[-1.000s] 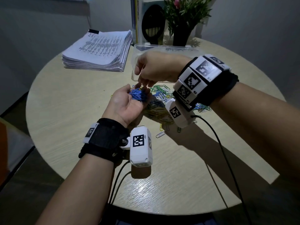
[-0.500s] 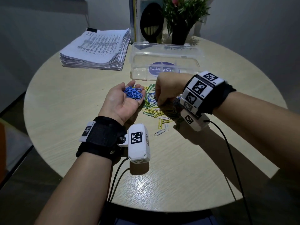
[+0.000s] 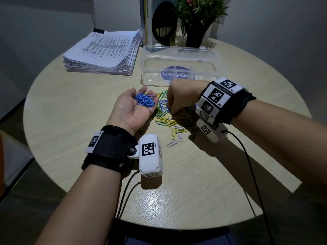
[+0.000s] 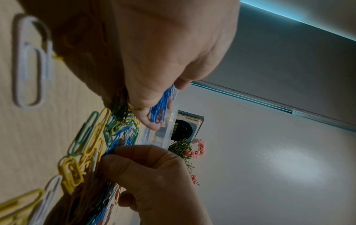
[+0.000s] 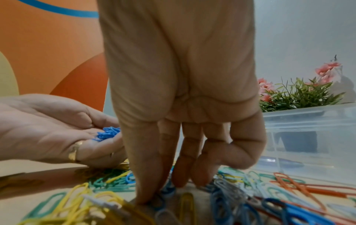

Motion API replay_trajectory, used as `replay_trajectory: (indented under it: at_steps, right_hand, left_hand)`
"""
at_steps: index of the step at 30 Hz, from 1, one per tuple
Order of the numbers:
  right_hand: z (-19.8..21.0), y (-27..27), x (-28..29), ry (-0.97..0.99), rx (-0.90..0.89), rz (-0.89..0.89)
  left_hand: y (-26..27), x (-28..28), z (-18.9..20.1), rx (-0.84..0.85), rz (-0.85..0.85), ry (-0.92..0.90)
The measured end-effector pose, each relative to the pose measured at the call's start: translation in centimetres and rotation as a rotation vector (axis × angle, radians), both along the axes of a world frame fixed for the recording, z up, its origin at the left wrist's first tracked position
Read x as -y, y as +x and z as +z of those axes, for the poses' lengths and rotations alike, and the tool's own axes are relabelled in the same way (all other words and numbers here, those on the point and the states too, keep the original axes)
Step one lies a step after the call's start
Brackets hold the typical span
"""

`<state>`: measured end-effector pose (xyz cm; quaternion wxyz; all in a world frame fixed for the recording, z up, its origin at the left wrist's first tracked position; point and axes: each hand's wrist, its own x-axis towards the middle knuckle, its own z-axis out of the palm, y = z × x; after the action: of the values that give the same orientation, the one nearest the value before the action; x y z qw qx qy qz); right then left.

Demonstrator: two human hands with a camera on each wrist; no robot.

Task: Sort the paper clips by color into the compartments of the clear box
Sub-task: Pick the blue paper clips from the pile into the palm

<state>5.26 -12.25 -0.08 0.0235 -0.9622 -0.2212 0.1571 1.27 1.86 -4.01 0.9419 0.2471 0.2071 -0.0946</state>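
Right hand (image 3: 182, 98) is pinching a blue clip in the pile (image 3: 166, 117) under its fingertips; left hand (image 3: 131, 106) is lying spread beside it, cupping blue clips (image 3: 145, 102) (light, slippery, easily tangling).

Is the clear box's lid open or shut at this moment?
Open. The clear box shows a bare top rim, with its lid swung back behind it towards the plant pot.
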Motion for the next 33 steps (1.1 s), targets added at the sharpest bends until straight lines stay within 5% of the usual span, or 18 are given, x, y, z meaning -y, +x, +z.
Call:
replay_trajectory:
  at_steps: [9, 18, 25, 28, 33]
  right_hand:
    - [-0.3, -0.1, -0.2, -0.001, -0.074, -0.071]
    - [2.7, 0.4, -0.4, 0.426, -0.143, -0.119]
    - [3.0, 0.0, -2.9, 0.531, -0.114, -0.081]
    - [2.9, 0.3, -2.5, 0.449, 0.001, -0.122]
    - [1.6, 0.4, -0.9, 0.005, 0.039, -0.145]
  left_hand:
    - [0.0, 0.0, 0.0, 0.004, -0.003, 0.011]
    - [0.0, 0.2, -0.1, 0.022, -0.059, 0.059]
    - [0.1, 0.4, -0.1, 0.054, -0.049, -0.027]
    - [0.3, -0.1, -0.2, 0.033, -0.010, -0.027]
    - [0.6, -1.6, -0.2, 0.030, 0.062, -0.044]
